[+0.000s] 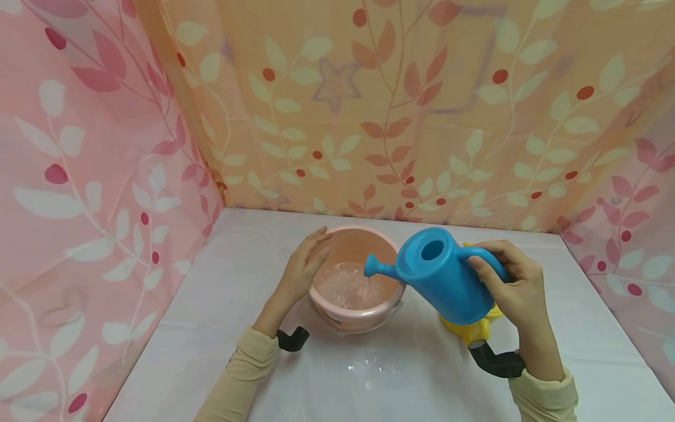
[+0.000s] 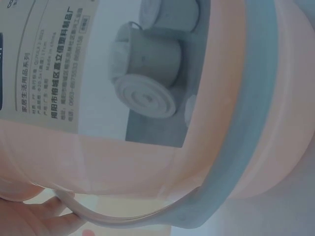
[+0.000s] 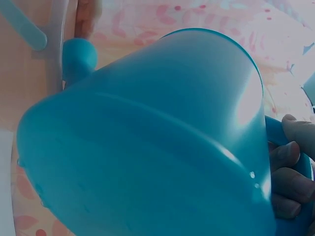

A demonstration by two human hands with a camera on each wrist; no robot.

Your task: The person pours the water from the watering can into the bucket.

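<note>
A pale pink bucket (image 1: 358,319) stands on the table with water moving inside it. My left hand (image 1: 302,268) rests at its left rim, the fingers fairly straight; in the left wrist view the fingers (image 2: 47,216) lie beside the bucket's rim and carrying handle. My right hand (image 1: 514,281) grips the handle of a blue watering can (image 1: 445,287), which is tilted to the left, its spout over the bucket's opening. In the right wrist view the fingers curl round the can's handle (image 3: 276,130), and drops cling to its base.
Behind and below the watering can sits a yellow object (image 1: 469,329), partly hidden. Wet spots (image 1: 369,368) glisten on the white table (image 1: 422,387) in front of the bucket. Patterned cloth (image 1: 337,117) hangs at the back and both sides.
</note>
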